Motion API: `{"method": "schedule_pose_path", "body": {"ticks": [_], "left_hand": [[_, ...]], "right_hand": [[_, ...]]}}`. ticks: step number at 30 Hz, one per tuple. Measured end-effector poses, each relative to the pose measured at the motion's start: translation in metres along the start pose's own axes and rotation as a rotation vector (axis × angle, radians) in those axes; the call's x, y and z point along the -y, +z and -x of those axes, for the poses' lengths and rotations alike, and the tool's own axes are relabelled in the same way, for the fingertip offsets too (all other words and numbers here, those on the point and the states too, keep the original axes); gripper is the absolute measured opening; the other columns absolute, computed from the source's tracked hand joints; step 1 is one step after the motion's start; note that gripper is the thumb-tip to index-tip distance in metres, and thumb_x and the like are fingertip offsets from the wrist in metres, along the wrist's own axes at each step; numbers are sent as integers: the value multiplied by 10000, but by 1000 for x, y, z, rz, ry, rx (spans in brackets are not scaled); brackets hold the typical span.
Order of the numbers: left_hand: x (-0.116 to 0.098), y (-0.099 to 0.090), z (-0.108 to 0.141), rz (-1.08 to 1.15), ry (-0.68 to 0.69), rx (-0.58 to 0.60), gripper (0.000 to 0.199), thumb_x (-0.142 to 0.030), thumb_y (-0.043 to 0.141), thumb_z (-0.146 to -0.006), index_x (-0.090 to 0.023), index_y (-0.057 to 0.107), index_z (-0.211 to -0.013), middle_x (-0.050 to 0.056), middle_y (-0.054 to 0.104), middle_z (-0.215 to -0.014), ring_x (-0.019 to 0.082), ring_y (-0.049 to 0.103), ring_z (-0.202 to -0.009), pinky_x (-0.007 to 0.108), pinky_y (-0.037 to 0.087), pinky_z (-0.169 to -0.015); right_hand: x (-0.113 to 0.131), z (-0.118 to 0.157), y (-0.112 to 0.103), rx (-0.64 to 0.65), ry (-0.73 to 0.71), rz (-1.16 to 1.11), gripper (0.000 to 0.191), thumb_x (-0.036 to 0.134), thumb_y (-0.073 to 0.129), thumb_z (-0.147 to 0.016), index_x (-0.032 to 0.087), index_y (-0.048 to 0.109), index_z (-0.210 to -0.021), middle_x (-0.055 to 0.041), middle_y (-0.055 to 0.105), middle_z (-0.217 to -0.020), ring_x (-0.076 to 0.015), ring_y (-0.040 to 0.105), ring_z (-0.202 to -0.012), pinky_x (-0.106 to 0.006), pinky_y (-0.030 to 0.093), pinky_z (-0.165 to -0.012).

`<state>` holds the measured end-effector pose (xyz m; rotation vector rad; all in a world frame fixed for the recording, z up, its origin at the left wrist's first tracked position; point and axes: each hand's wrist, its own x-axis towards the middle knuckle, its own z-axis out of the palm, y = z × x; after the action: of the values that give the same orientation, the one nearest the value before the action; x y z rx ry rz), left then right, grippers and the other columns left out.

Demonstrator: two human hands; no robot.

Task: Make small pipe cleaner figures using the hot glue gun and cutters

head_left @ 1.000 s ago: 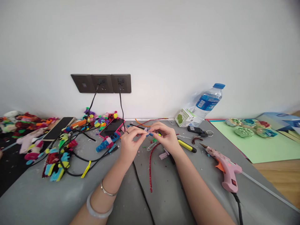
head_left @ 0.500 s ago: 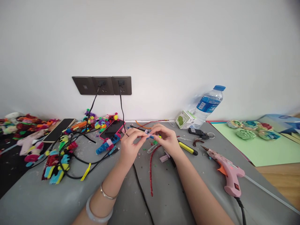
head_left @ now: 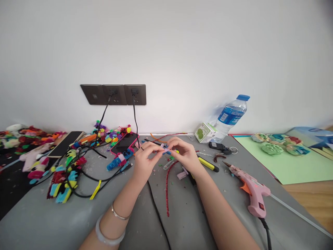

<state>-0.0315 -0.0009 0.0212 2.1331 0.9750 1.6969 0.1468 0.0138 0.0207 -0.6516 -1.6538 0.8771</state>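
Above the middle of the table, my left hand pinches a small lilac fuzzy piece, which looks like pipe cleaner. From the other side my right hand has thumb and fingers closed on the same piece, so the fingertips nearly meet. Most of it is hidden by the fingers, and its exact shape is too small to tell. Under the hands lie a red tinsel pipe cleaner and a silvery one. Close to my right wrist are another lilac piece and a yellow utility knife.
A pink glue gun lies at the right, its cord trailing forward. Behind it stand a water bottle and a small box. Cables, a phone and colourful fuzzy figures crowd the left.
Both hands stay almost in place, still pinching the lilac piece. The fingers have shifted only slightly, and the view has moved a little.
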Motion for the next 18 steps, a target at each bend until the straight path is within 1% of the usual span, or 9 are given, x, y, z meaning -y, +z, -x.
{"method": "schedule_pose_path", "body": {"ticks": [10,15,18], "left_hand": [[1,0,0,17,-12,6,90,-251,676,-902,-205,714,-834,32,712,-775,159,661,-752,286,518,-677],[2,1,1,25,-15,2,70,-224,683,-894,-207,715,-834,25,709,-778,159,657,-767,286,507,-691],[3,1,1,55,-43,8,71,-225,678,-895,-203,713,-837,28,706,-787,158,645,-769,275,498,-671]], "right_hand": [[-1,0,-1,20,-11,14,165,389,684,-898,233,688,-843,-58,658,-848,-217,595,-854,-368,477,-776],[-2,1,0,25,-3,-1,143,364,678,-907,230,686,-858,-58,670,-858,-212,605,-859,-364,483,-786],[-3,1,0,13,-2,-12,135,354,688,-901,228,690,-850,-52,672,-856,-205,607,-850,-351,481,-769]]}}
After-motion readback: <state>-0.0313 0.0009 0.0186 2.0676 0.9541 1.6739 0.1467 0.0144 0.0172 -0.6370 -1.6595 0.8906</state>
